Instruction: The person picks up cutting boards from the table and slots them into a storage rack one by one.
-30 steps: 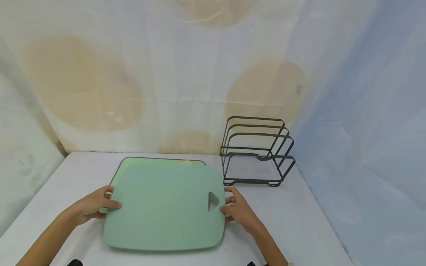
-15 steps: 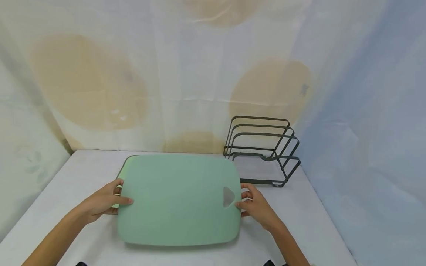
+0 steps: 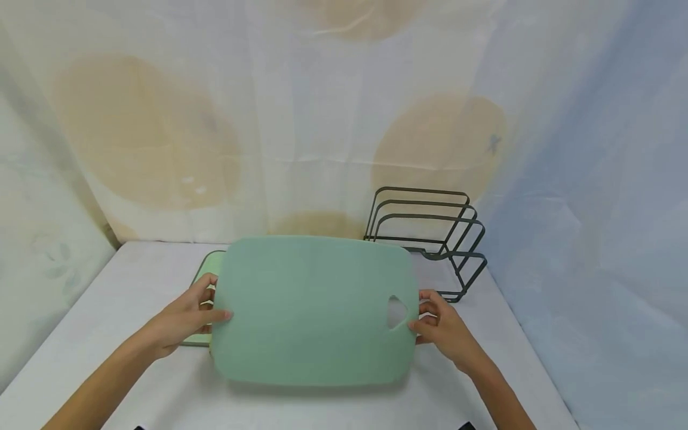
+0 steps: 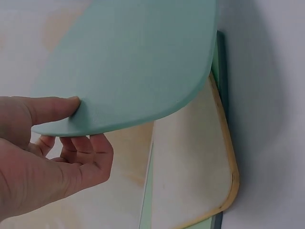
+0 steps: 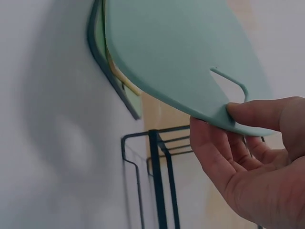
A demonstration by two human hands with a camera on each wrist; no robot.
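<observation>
Currently lifted clear of table (image 3: pixel 134 382) — board (image 3: pixel 314 310) pinched at both short ends, left hand (image 3: pixel 185 319) and right hand (image 3: pixel 443 328), thumbs on top. Risk: edge-only grip slipping, or far corner clipping rack (image 3: pixel 430 239) — close behind.

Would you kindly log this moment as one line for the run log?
left hand: grips green board | right hand: grips same board | board: lifted over boards beneath | rack: empty

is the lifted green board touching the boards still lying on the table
Apart. The left wrist view shows the green board, held in the left hand, raised with open space above the stacked boards.
</observation>
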